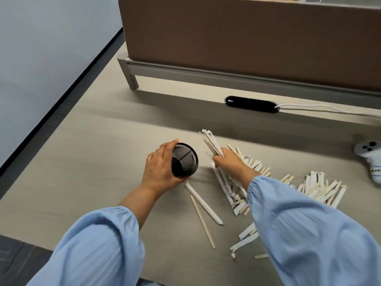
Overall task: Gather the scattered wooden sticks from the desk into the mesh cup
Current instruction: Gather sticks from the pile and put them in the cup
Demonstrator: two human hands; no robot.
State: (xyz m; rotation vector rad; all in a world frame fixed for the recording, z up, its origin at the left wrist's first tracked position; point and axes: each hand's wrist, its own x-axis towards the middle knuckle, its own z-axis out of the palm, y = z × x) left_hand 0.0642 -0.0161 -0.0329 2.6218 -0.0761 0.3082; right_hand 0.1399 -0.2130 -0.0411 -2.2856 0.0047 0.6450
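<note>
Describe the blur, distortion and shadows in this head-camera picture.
Head view: the bundle of white-wrapped sticks in the right hand is motion-blurred; the black mesh cup stays sharp; wide-angle bending curves the grey desk's far rail; light is soft, with a faint shadow under the brown cardboard box.

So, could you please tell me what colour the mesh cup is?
Black, seen in the head view: mesh cup.

I see bare desk (86,162) at nine o'clock — stick pile (317,190) crowds three, cardboard box (247,38) blocks twelve.
</note>
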